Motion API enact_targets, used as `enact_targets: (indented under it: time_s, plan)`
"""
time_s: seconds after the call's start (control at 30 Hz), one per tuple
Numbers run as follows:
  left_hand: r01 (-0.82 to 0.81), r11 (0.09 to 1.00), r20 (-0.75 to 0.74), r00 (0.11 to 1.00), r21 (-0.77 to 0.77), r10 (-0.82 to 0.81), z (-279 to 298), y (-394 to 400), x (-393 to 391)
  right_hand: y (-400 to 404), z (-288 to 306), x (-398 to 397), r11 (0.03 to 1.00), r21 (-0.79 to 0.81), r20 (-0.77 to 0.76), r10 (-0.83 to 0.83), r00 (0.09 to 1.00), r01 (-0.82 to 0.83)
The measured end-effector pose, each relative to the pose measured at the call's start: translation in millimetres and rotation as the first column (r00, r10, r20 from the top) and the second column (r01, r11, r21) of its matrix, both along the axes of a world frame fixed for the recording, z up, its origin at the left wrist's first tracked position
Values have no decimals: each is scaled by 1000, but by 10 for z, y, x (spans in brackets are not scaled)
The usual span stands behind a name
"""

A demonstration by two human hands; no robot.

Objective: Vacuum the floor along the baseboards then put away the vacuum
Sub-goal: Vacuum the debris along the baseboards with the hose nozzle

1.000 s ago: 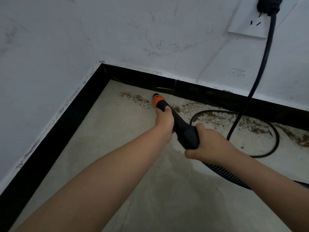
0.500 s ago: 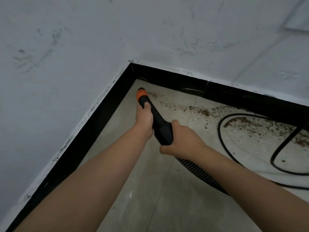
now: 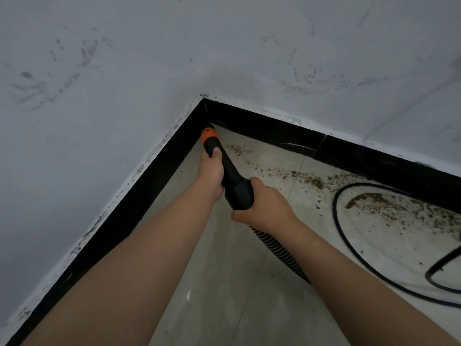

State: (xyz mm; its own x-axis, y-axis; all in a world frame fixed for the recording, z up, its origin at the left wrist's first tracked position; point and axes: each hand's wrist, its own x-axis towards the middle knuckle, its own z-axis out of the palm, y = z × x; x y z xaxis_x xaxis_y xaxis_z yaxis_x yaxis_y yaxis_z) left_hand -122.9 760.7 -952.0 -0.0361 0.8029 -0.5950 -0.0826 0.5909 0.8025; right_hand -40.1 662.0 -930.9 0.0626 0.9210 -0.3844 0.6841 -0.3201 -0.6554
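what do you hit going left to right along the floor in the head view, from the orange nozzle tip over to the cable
orange nozzle tip → left hand → right hand → brown debris trail → looped black power cable

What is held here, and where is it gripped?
The vacuum nozzle: the left hand grips it just behind the orange tip, and the right hand grips its wide rear end, above the hose.
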Motion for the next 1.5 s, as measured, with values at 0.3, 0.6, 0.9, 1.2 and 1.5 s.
enact_targets:
  time_s: [0.3,0.6,0.9,1.2,1.5]
  plan:
    - [-108,992,-66,992,-60,104,85,-357,150,-205,52,376,997,34,-154,76,985,-71]
    - [-204,979,-201,959,-10,198,316,-975,229,-485,125,549,974,-63,-234,197,952,-217]
    - [-28,1000,-72,997,-3,28,261,-958,261,-720,264,455,987,-35,-55,156,986,-158]
    - [20,1000,-38,999,-6,-20,209,-921,450,-744,287,558,993,-35,61,113,992,-111]
    - [6,999,-45,999,35,-5,234,-593,420,-491,260,430,999,22,52,46,998,-47]
